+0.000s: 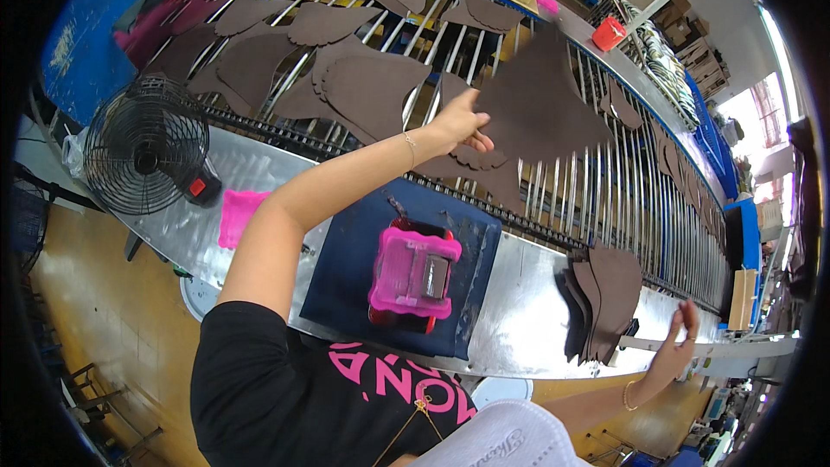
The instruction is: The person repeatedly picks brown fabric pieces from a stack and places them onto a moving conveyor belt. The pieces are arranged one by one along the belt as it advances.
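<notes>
Our left hand (456,124) pinches a brown cut piece (540,99) over the roller rack (605,190), many already laid at 11 o'clock; right hand (674,350), fingers spread, nears the waiting stack (605,298) at 4 o'clock.

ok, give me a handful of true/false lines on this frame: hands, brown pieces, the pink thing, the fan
1. The left hand pinches a large dark brown cut leather piece over the roller conveyor. True.
2. The right hand holds a brown piece in its grip. False: it is open, beside the stack of brown cut pieces.
3. The pink plastic box sits on a dark blue mat. True.
4. The black wire-guard fan stands at the right. False: it is at the left.
</notes>
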